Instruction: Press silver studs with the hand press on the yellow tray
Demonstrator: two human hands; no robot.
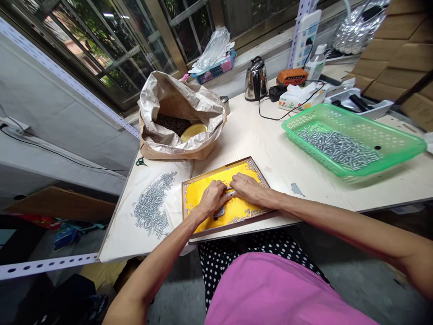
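Observation:
A shallow brown-rimmed tray with a yellow bottom (196, 192) lies at the table's front edge, with small silvery metal pins (241, 218) scattered along its sides. Over its middle, my left hand (212, 197) and my right hand (248, 187) meet with curled fingers. Both hands close on a small silvery-grey piece (231, 191) that the fingers largely cover, so its kind is unclear. Beneath my left hand sits a flat grey-blue object (220, 211), partly hidden. To the left, a heap of similar metal pins (152, 203) rests on a white cloth (122, 234).
Behind the tray stands an open paper sack (179, 153) of dark small pieces with a yellow bowl (194, 132). A green basket (355, 170) of metal pins is at right. Farther back are a kettle (256, 81), an orange battery (291, 76) and a tissue box (294, 100). Small scissors (141, 161) lie left.

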